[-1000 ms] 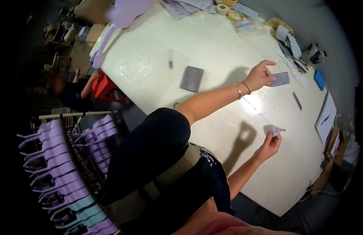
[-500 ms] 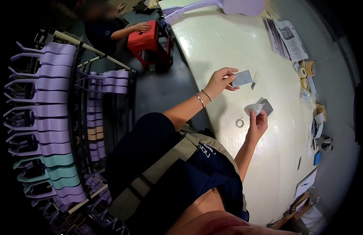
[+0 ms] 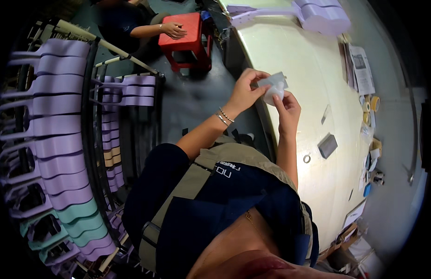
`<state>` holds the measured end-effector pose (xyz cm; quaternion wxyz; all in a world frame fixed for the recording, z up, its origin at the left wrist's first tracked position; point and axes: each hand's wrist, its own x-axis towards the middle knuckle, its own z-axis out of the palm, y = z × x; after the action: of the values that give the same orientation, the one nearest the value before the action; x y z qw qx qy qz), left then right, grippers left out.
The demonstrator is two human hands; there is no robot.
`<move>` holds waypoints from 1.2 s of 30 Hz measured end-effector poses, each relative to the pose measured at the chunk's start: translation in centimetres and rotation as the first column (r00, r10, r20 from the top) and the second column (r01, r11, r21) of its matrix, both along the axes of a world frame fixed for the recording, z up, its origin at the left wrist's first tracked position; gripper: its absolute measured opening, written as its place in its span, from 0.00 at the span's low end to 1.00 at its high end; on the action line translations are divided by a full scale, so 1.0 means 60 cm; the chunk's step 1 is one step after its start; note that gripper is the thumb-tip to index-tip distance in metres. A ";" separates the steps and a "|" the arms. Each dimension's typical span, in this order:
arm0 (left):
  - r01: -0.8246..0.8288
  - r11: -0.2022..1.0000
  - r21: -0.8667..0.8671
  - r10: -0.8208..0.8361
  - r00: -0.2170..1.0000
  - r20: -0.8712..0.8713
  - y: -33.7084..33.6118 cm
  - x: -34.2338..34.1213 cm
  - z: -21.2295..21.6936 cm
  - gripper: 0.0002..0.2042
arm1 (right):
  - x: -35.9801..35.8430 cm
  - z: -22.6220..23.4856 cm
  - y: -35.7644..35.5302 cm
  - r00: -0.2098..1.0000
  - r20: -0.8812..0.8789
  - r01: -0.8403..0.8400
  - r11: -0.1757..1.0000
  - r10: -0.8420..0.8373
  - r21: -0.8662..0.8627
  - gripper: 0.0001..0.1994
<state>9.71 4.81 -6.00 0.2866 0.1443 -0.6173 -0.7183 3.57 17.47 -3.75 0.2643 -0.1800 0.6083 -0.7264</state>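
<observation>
Between finger and thumb, my left hand (image 3: 247,93) pinches a thin grey rectangular plate (image 3: 273,80) by its edge. My right hand (image 3: 289,111) grips a small whitish, semi-clear squeeze bottle (image 3: 272,95), held against or just in front of the plate. Whether the two touch, I cannot tell. Both hands are above the table's left edge. To their right on the pale table (image 3: 308,195) are a dark grey block (image 3: 327,146), a small grey ring (image 3: 306,158) and a slim, partly see-through strip (image 3: 326,114).
Racks on the left hold lilac and teal ukulele-shaped bodies (image 3: 62,118). A lilac instrument (image 3: 318,16) lies at the table's far end. Tape rolls (image 3: 374,103) and papers (image 3: 362,69) line the right side. Beyond a red stool (image 3: 180,35), a co-worker rests a hand (image 3: 173,30) over it.
My right hand has lifted the bottle away from beside the grey block and brought it to the plate in my left hand. The view has shifted, showing the table further right.
</observation>
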 end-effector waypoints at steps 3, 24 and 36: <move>-0.170 0.720 -0.673 0.265 0.963 0.040 -0.031 0.012 0.034 0.12 | -0.002 0.008 -0.024 1.000 0.014 -0.026 1.000 0.026 0.018 0.10; 0.341 0.822 0.456 -0.290 0.940 -0.180 0.033 -0.086 0.071 0.19 | -0.088 0.029 0.069 0.984 0.007 -0.179 0.984 0.179 0.022 0.11; 0.372 0.925 0.073 -0.368 0.928 -0.059 -0.016 -0.091 0.094 0.15 | -0.087 0.051 0.062 0.989 0.119 -0.083 0.993 0.092 -0.082 0.10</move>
<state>4.23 3.84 -0.33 0.1534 0.0212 -0.5966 -0.7875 -1.64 21.20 -0.68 0.3259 -0.1716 0.5540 -0.7467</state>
